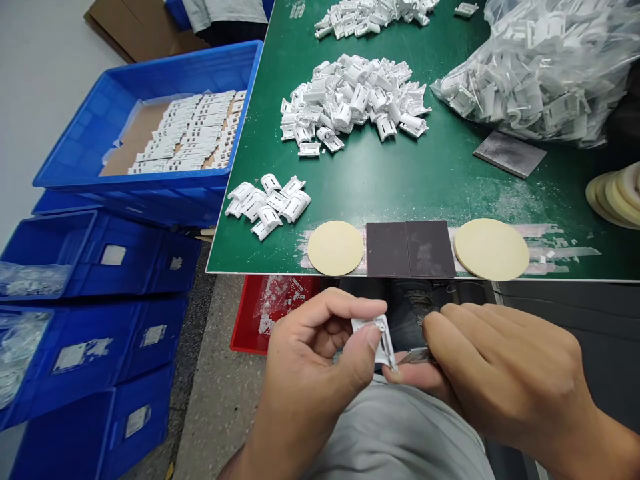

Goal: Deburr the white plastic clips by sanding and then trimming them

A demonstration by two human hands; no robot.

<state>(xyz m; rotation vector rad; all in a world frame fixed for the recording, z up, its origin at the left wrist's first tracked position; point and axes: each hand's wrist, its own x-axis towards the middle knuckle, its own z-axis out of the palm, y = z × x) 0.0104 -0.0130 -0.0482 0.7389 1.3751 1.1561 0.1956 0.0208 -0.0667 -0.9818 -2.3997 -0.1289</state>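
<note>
Between thumb and forefinger, my left hand [320, 367] pinches a small white plastic part [384, 341] with a slot along it, held just off the table's front edge above my lap. My right hand [510, 373] is closed around a metal blade [417, 355], whose tip lies at the lower end of the part. The blade's handle is hidden inside my fingers. My right thumb reaches under that same end of the part.
On the green table [390, 183] lie a large pile [355, 97] and a small group [270, 203] of white parts, plus dark square pads [410, 249] between round cream discs [335, 248]. A bag [545, 73] of parts sits right. Blue bins [145, 73] stand left, a red bin [245, 320] below.
</note>
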